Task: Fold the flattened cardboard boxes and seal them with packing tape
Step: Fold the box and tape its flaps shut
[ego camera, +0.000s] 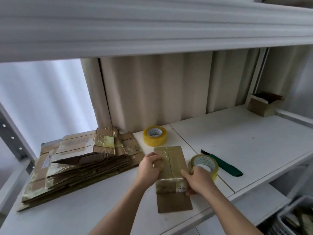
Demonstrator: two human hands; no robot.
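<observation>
A small folded cardboard box with clear tape along its top seam stands on the white shelf, one flap lying flat toward me. My left hand grips the box's left side. My right hand holds the box's near right corner, with a roll of packing tape right behind its fingers. A second tape roll lies just behind the box. A stack of flattened cardboard boxes lies at the left.
A green-handled utility knife lies on the shelf right of the tape. A small open box sits at the back right corner. An upper shelf hangs overhead. A bin of items is below at the right.
</observation>
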